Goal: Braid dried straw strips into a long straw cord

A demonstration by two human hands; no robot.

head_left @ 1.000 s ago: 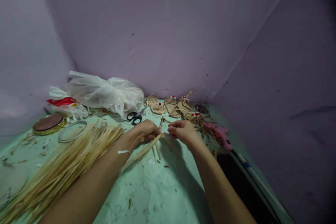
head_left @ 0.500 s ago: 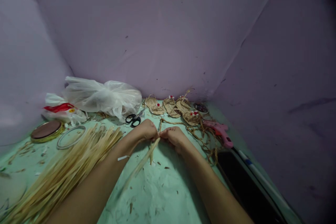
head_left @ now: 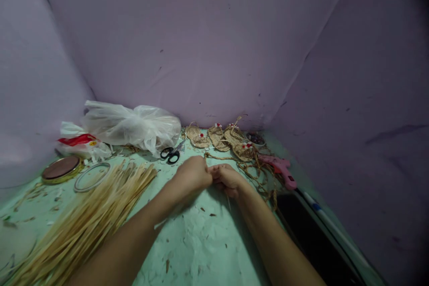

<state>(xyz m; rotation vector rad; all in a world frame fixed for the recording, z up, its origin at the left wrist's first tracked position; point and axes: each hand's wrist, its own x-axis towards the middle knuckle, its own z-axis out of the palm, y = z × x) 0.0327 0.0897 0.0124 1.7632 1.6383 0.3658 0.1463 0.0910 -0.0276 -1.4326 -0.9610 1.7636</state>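
My left hand [head_left: 194, 173] is closed, back of the hand up, over a twisted straw-like cord [head_left: 221, 157]. The cord runs from the hands to the right along the table. Against it, my right hand [head_left: 227, 179] is closed too, its curled fingers touching the left hand's fingertips. A thin pale strand hangs below the right hand. The strips inside both hands are mostly hidden. To the left lies a loose bundle of dried fibre strips [head_left: 90, 221], partly behind my left forearm.
Black-handled scissors [head_left: 172, 154], a white plastic bag [head_left: 134, 125] and small woven slippers [head_left: 218, 138] with red beads lie at the back. A pink glue gun [head_left: 283, 170] and a dark flat object [head_left: 311, 237] lie right. A tape ring [head_left: 92, 177] and a round tin [head_left: 61, 169] stand left.
My left hand has moved right and rolled over, covering the cord. My right hand has shifted slightly right and lower. The long pale strips that hung between my hands are hidden now.
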